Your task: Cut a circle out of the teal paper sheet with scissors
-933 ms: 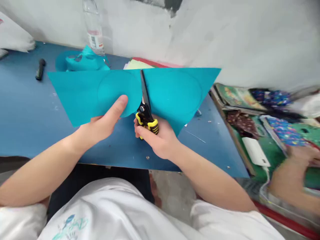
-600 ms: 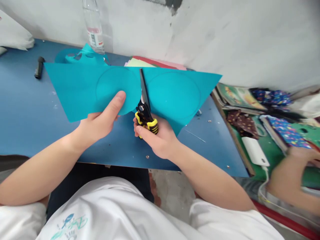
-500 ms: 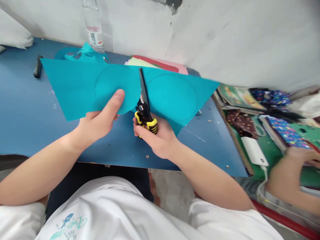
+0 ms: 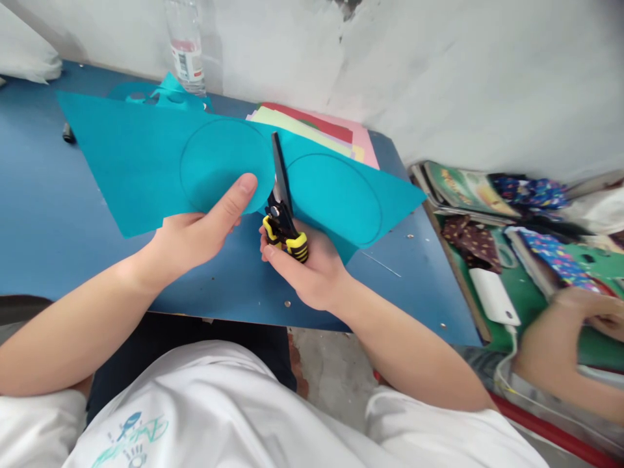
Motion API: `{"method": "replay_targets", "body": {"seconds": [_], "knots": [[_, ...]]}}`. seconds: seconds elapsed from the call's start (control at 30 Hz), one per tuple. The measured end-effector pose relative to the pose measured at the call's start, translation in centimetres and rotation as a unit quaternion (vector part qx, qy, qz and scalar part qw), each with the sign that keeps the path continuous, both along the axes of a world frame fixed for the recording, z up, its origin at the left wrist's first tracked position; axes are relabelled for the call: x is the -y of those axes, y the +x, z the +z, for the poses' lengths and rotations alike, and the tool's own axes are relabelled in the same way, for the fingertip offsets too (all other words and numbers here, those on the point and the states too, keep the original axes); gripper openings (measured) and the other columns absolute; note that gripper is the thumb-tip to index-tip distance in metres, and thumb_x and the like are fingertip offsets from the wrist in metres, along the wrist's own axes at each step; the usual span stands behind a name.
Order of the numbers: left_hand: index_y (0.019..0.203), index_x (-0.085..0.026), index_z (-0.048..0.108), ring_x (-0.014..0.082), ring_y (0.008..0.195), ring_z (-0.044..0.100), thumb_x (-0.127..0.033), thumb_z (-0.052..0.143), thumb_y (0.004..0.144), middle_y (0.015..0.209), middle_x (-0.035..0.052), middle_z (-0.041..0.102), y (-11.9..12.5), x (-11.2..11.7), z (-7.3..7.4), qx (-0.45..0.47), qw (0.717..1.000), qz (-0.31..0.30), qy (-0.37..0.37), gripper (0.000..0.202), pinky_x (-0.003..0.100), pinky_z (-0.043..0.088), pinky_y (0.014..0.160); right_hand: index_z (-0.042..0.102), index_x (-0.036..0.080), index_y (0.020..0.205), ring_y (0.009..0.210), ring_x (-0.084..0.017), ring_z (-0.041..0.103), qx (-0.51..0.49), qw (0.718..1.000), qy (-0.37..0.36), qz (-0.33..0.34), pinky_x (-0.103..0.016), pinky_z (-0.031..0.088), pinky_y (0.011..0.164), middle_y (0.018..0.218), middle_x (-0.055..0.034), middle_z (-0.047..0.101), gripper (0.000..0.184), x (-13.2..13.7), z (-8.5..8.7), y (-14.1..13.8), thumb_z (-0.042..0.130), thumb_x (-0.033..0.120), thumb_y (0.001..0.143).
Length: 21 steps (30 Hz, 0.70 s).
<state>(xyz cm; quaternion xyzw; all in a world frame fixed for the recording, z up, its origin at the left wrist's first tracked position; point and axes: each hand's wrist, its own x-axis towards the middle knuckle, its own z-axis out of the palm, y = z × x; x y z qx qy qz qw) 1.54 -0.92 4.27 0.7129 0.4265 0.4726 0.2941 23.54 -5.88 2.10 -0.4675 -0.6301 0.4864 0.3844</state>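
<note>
— That teal card sheet (image 4: pixel 146 162) looks light and only half stiff to me: it stays flat, raised off the blue tabletop (image 4: pixel 43 227) near the front edge, but I would expect it to flop if pinched at a far corner.

— Right, and the left hand (image 4: pixel 195 237) takes it close to the cut, thumb on top just inside the left pencilled circle (image 4: pixel 224 166), the fingers folded underneath. That seems the sound place to grip: thin card creases easily.

— The right hand (image 4: pixel 312 266) is closed round the yellow-and-black handles of the scissors (image 4: pixel 283 208); the blades run up between the two circles.

— Anything legible?

— The plastic bottle (image 4: pixel 188 45) at the back edge has a red and white label, too small to read. The shirt (image 4: pixel 146 416) has a teal print, unreadable. The magazines (image 4: pixel 463 188) beyond the right edge show no clear words. Coloured paper (image 4: pixel 316 127) is stacked behind.
</note>
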Motion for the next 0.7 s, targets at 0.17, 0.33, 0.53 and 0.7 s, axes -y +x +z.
{"method": "replay_targets", "body": {"seconds": [0.17, 0.33, 0.53, 0.7], "knots": [[0.073, -0.025, 0.067, 0.0163, 0.066, 0.073, -0.08, 0.072, 0.114, 0.066, -0.0004, 0.066, -0.04, 0.14, -0.23, 0.022, 0.999, 0.028, -0.008, 0.069, 0.048, 0.048, 0.058, 0.064, 0.028, 0.102, 0.082, -0.023, 0.065, 0.007, 1.0, -0.001, 0.005, -0.04, 0.057, 0.073, 0.088, -0.0027, 0.067, 0.029, -0.02, 0.0, 0.02, 0.078, 0.052, 0.103], [0.072, -0.026, 0.068, 0.0149, 0.062, 0.068, -0.09, 0.077, 0.107, 0.069, -0.001, 0.066, 0.33, 0.0, -0.51, 0.047, 0.998, 0.036, 0.001, 0.073, 0.043, 0.055, 0.057, 0.063, 0.028, 0.104, 0.087, -0.025, 0.067, 0.013, 1.0, -0.016, -0.002, -0.04, 0.059, 0.075, 0.09, -0.0031, 0.067, 0.032, 0.03, 0.01, 0.1, 0.081, 0.055, 0.103], [0.071, -0.028, 0.072, 0.0134, 0.059, 0.065, -0.089, 0.083, 0.102, 0.069, -0.0028, 0.069, 0.37, 0.01, -0.64, 0.073, 0.996, 0.055, 0.006, 0.069, 0.041, 0.058, 0.053, 0.064, 0.028, 0.103, 0.086, -0.024, 0.066, 0.014, 1.0, -0.012, -0.001, -0.039, 0.057, 0.074, 0.089, -0.0027, 0.068, 0.03, 0.03, 0.18, 0.1, 0.08, 0.053, 0.102], [0.077, -0.028, 0.077, 0.0165, 0.068, 0.073, -0.086, 0.08, 0.105, 0.069, -0.0024, 0.071, 0.28, 0.18, -0.35, 0.064, 0.997, 0.046, -0.021, 0.064, 0.041, 0.061, 0.056, 0.065, 0.027, 0.102, 0.082, -0.023, 0.064, 0.012, 1.0, 0.0, 0.003, -0.038, 0.056, 0.072, 0.089, -0.0029, 0.069, 0.027, 0.0, 0.41, -0.04, 0.08, 0.05, 0.101]]}}
